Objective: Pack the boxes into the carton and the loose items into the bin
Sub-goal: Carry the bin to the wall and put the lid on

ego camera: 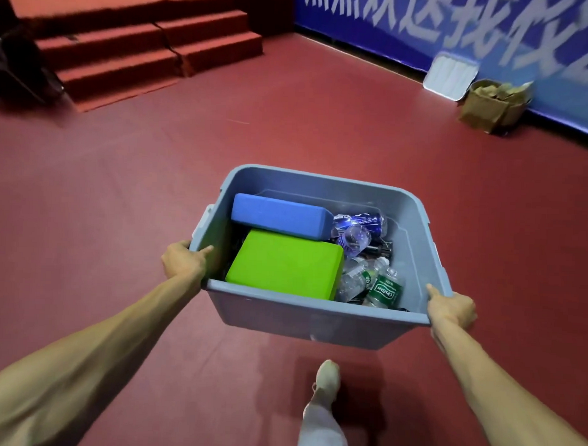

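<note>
— What lies farthest to the left of the bin?
— Red carpeted steps (pixel 152 51), well beyond the bin and off to its left, on the red floor (pixel 87 182).
— And the bin itself?
— The grey-blue bin (pixel 316 318) sits mid-view, held between both hands and tipped a little. The left hand (pixel 184 262) grips the bin's left rim by the near corner. The thumb lies along the top of the rim and the other fingers are curled under the lip, mostly hidden.
— What's inside?
— In the bin's left half there is a blue block (pixel 279 219) toward the far wall, with a green block (pixel 284 264) just beside it on the near side. In the right half, a crushed blue can (pixel 366 222) lies toward the far wall. Clear bottles (pixel 383 289) with green labels are heaped toward the near wall.
— Anything under it?
— A pale shoe (pixel 327 377) on the floor, on the near side of the bin.
— The other hand?
— The right hand (pixel 451 310) holds the bin's near right corner, thumb stretched along the rim. Its fingers are wrapped beneath the rim, and how they lie I cannot tell.
— Farther right?
— Well beyond the bin and to its right, a pale lid (pixel 451 76) leans on a blue banner (pixel 492 29). Farther right again, a brown carton (pixel 493 104) stands open with crumpled paper in it.
</note>
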